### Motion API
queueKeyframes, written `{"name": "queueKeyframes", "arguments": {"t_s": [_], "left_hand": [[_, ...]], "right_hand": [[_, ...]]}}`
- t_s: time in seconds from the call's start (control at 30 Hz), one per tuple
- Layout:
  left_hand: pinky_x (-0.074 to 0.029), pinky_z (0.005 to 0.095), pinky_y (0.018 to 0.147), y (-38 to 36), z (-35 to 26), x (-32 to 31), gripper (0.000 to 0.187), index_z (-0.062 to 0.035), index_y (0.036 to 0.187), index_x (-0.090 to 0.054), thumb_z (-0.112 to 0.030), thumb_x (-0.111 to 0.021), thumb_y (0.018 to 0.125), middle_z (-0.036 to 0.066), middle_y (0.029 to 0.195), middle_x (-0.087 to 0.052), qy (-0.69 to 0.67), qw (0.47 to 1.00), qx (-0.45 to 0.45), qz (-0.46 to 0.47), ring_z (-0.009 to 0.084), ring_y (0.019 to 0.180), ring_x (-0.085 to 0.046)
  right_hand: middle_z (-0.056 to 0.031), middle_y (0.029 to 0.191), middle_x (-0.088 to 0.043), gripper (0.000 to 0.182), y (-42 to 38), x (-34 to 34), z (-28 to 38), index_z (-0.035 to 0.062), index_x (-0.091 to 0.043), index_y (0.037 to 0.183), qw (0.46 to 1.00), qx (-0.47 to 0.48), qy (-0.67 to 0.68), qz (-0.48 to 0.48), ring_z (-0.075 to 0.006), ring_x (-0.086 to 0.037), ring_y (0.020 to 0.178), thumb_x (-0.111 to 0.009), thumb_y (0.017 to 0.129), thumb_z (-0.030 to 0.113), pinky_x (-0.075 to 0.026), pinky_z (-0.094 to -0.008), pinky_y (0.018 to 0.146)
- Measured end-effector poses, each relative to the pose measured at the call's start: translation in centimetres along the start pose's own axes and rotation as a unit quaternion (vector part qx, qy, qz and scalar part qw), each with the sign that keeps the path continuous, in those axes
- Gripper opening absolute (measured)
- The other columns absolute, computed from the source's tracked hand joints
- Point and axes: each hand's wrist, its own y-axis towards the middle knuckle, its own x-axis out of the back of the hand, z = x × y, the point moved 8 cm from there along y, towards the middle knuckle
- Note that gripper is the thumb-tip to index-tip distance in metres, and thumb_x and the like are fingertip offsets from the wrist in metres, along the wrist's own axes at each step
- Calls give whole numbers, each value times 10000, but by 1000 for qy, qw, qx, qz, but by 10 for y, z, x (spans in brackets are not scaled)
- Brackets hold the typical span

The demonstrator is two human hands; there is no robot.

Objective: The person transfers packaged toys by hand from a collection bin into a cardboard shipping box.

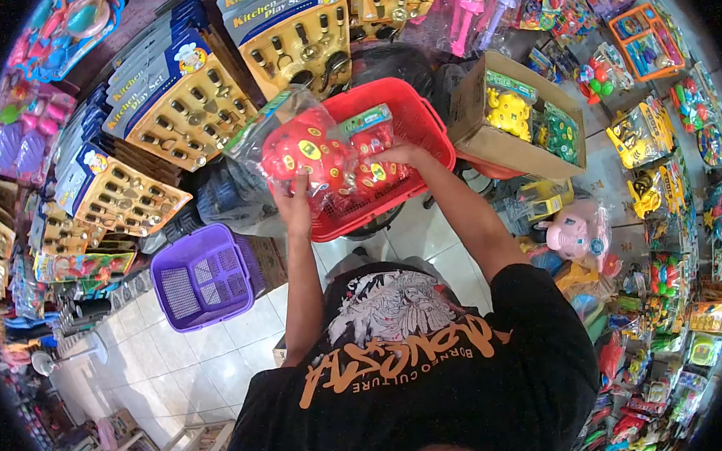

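My left hand (pixel 295 203) grips a large red toy (pixel 305 153) with yellow spots, wrapped in clear plastic, over the left part of a red basket (pixel 416 110). Farther right, my right hand (pixel 400 157) is closed on a smaller bagged red toy (pixel 375 146) with a green header card. Both toys are above the basket, the larger one reaching past its left rim. The fingertips of my right hand are partly lost against the packaging.
A cardboard box (pixel 471 128) with yellow and green bagged toys stands right of the basket. A purple basket (pixel 207 278) is on the tiled floor at the left. Kitchen play sets (pixel 193 112) hang behind, and packaged toys line the right side.
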Motion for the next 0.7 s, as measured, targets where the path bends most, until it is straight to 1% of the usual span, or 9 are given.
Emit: {"name": "queueKeyframes", "arguments": {"t_s": [0.1, 0.17, 0.2, 0.27, 0.33, 0.4, 0.47, 0.6, 0.7], "left_hand": [[-426, 276, 825, 0, -6, 9, 374, -15, 1167, -471, -143, -611, 844, 69, 1065, -566, -36, 998, -33, -50, 143, 939, -535], [-417, 287, 853, 2, -14, 10, 417, -13, 1188, -444, -103, -628, 825, 77, 1105, -544, -34, 995, -63, -62, 150, 975, -522], [-407, 299, 881, 1, -25, 9, 466, -11, 1210, -417, -64, -645, 807, 85, 1144, -522, -35, 992, -98, -74, 157, 1010, -509], [-402, 303, 897, -1, -32, 4, 477, -12, 1204, -415, -32, -652, 790, 88, 1143, -521, -44, 991, -106, -74, 161, 1016, -509], [-425, 303, 874, 1, -36, -1, 434, -11, 1208, -421, -68, -618, 825, 100, 1147, -528, -34, 989, -126, -67, 171, 1019, -520], [-439, 296, 844, 3, -33, -8, 398, -19, 1196, -433, -92, -601, 843, 89, 1118, -538, -36, 993, -104, -44, 151, 984, -532], [-438, 300, 824, 5, -7, -17, 413, -27, 1202, -429, -86, -609, 834, 80, 1120, -533, -52, 999, 11, 4, 143, 974, -527], [-477, 287, 725, -10, -11, -71, 330, -33, 1136, -471, -178, -585, 863, 49, 973, -576, -115, 993, 24, 31, 130, 827, -568], [-485, 290, 621, -16, 20, -102, 267, -46, 1063, -505, -170, -602, 847, 29, 870, -578, -108, 987, 99, 68, 124, 770, -566]], "right_hand": [[-70, 1139, -566, 701, -37, 14, 39, 58, -463, 1241, 993, 35, 93, -71, -161, -545, 1018, -775, 672, 323, -455, -313, 862], [-67, 1121, -573, 639, -73, 43, 68, 57, -469, 1224, 951, 154, 52, -263, -151, -545, 1013, -750, 710, 310, -460, -305, 846], [-67, 1121, -573, 639, -82, 44, 69, 57, -469, 1224, 951, 151, 56, -265, -151, -545, 1013, -750, 710, 310, -460, -305, 846], [-62, 1101, -578, 581, -109, 58, 77, 54, -466, 1210, 892, 273, 215, -290, -146, -550, 1003, -725, 747, 288, -461, -289, 837], [-64, 1115, -565, 509, -123, 69, 56, 53, -452, 1208, 893, 242, 189, -329, -146, -553, 995, -655, 812, 301, -457, -289, 845], [-107, 1261, -441, 745, -147, 65, 29, 5, -335, 1268, 863, 153, 373, -304, -184, -439, 1147, -694, 750, 403, -382, -308, 940], [-107, 1264, -434, 719, -162, 66, 15, 9, -301, 1307, 837, 215, 416, -283, -179, -452, 1129, -631, 806, 406, -396, -303, 928], [-106, 1259, -443, 616, -228, 62, 10, 38, -297, 1334, 795, 270, 425, -338, -168, -457, 1124, -537, 876, 373, -408, -314, 925], [-86, 1285, -426, 607, -253, 59, -14, 32, -286, 1344, 767, 278, 440, -375, -165, -445, 1139, -475, 899, 399, -383, -321, 953]]}}
